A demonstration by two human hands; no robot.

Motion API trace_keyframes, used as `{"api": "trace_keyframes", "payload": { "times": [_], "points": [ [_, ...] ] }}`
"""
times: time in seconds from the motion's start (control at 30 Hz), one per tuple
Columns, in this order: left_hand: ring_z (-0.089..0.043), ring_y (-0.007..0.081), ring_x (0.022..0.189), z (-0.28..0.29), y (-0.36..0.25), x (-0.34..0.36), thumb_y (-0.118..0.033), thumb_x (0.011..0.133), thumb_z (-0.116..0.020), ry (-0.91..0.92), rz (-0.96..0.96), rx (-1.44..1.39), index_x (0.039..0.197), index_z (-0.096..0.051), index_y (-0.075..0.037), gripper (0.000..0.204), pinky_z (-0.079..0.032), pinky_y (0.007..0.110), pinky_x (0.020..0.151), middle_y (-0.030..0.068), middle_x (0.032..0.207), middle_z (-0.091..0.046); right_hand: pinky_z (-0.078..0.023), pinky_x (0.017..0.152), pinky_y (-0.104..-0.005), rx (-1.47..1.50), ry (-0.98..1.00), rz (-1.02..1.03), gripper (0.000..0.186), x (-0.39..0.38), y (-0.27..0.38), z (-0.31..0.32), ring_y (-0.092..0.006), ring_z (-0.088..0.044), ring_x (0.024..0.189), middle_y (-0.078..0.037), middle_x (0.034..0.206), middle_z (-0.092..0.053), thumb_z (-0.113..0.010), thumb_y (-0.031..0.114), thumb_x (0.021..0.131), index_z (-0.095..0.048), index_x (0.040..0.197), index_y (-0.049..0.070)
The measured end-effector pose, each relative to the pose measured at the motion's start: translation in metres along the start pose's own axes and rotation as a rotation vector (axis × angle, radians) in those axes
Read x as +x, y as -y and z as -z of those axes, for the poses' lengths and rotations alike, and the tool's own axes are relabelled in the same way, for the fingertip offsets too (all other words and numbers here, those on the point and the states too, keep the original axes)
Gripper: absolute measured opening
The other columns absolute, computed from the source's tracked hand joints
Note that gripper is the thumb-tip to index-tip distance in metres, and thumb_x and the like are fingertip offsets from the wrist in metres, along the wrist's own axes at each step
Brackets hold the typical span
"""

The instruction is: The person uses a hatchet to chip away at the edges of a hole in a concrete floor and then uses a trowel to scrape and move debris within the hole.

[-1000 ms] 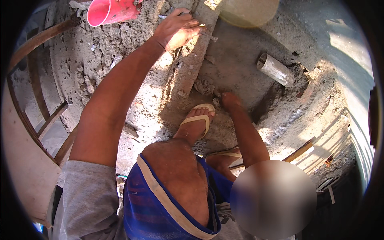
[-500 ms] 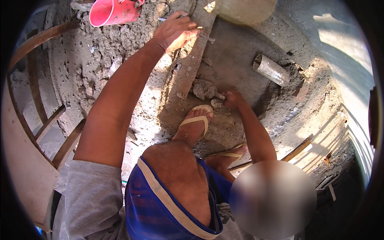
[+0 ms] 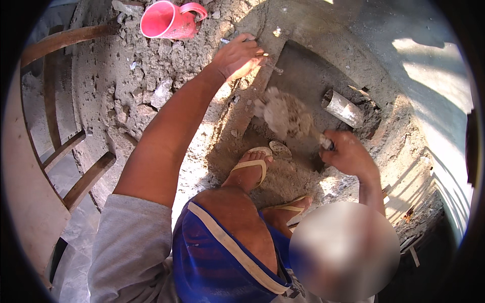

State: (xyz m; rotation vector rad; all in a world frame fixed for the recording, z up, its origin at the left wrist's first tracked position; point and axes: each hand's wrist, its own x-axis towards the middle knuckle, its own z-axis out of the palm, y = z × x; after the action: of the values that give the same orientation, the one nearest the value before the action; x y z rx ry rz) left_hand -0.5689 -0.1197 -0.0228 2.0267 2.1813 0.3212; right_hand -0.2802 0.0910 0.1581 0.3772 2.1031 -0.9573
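Note:
My right hand [image 3: 350,152] grips the handle of a trowel [image 3: 325,141] above the dark sunken pit. Wet grey mortar or mud [image 3: 288,113] is heaped on the blade, which it hides; motion blurs it. On the raised ledge [image 3: 245,98] left of the pit rests my left hand [image 3: 241,58], closed round a thin rod [image 3: 276,69] that sticks out at both sides of the fingers. What kind of rod it is, I cannot tell. A pale round piece [image 3: 280,150] lies by my sandalled foot [image 3: 251,169], below the trowel.
A pink mug [image 3: 182,25] lies tipped on the rubble [image 3: 151,65] at the far left. A whitish pipe [image 3: 344,108] juts into the pit from the right. Wooden slats [image 3: 91,179] stand along the left side, and a grey wall [image 3: 434,86] rises at the right.
My right hand has lifted the loaded trowel off the pit floor and moved right. The left hand keeps its hold on the rod. The whole view has shifted slightly.

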Motion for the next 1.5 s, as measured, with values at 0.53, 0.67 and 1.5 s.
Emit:
{"api": "trace_keyframes", "payload": {
  "times": [0.53,0.67,1.5],
  "points": [
    [-0.055,0.0247,0.119,-0.005,0.000,0.002,-0.015,0.088,-0.064,-0.057,0.011,0.081,0.118,-0.071,-0.014,0.031,-0.045,0.034,0.107,0.0021,0.118,-0.067,-0.054,0.074,-0.0525,0.184,-0.656,-0.316,0.027,0.072,-0.067,-0.113,-0.0467,-0.068,0.086,-0.027,0.084,-0.069,-0.067,0.018,0.086,-0.061,0.104,-0.002],
    [-0.057,0.0265,0.116,-0.005,0.002,-0.013,-0.013,0.082,-0.070,0.015,-0.017,0.052,0.113,-0.073,-0.024,0.033,-0.046,0.035,0.106,0.0008,0.115,-0.069,-0.053,0.084,-0.0544,0.121,-0.497,-0.305,0.032,0.149,-0.081,-0.170,-0.0469,-0.067,0.097,-0.029,0.097,-0.070,-0.066,0.024,0.088,-0.062,0.109,-0.001],
    [-0.062,0.0220,0.113,-0.003,0.004,-0.004,-0.015,0.068,-0.082,0.004,-0.095,0.154,0.109,-0.074,-0.020,0.042,-0.042,0.041,0.112,0.0034,0.115,-0.072,-0.053,0.075,-0.0561,0.006,-0.398,-0.396,0.033,0.106,-0.199,-0.243,-0.0451,-0.067,0.088,-0.022,0.094,-0.071,-0.069,0.023,0.087,-0.056,0.115,0.012]
  ]
}}
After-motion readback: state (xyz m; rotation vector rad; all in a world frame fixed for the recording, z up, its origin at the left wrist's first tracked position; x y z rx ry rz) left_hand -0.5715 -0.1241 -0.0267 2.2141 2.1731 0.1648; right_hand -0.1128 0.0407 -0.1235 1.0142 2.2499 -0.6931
